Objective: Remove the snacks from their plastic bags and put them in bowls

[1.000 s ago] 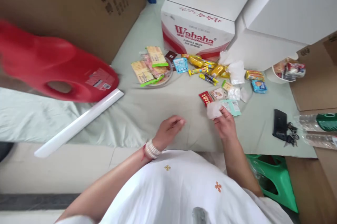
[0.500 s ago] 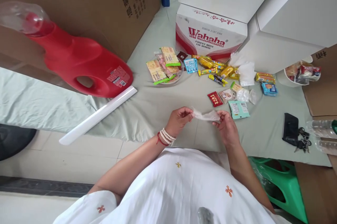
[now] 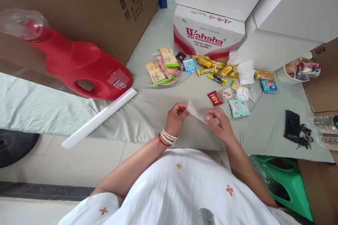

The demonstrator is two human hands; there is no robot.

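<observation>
A thin, clear plastic bag (image 3: 195, 113), narrow and crumpled, stretches between my hands above the cloth-covered surface. My left hand (image 3: 176, 117), with beads and a red string at the wrist, pinches its upper end. At the lower end, the fingers of my right hand (image 3: 221, 124) are closed on the plastic. Just beyond the right hand lie a mint-green packet (image 3: 239, 108), a red packet (image 3: 215, 98) and a pale round-print packet (image 3: 227, 94). Small crumpled clear bags (image 3: 243, 93) rest behind them.
A plate (image 3: 180, 76) bears several wrapped crackers. Yellow-wrapped snacks (image 3: 206, 62) lie before the Wahaha box (image 3: 208, 36). A red jug (image 3: 89, 63) and white strip (image 3: 100, 119) are left; a white tub (image 3: 290, 75), black case (image 3: 292, 126) and keys (image 3: 305, 140) are right.
The plastic bag has gone from nearly level to slanting, its left end higher. My right hand has shifted left and slightly down, closer to my left hand.
</observation>
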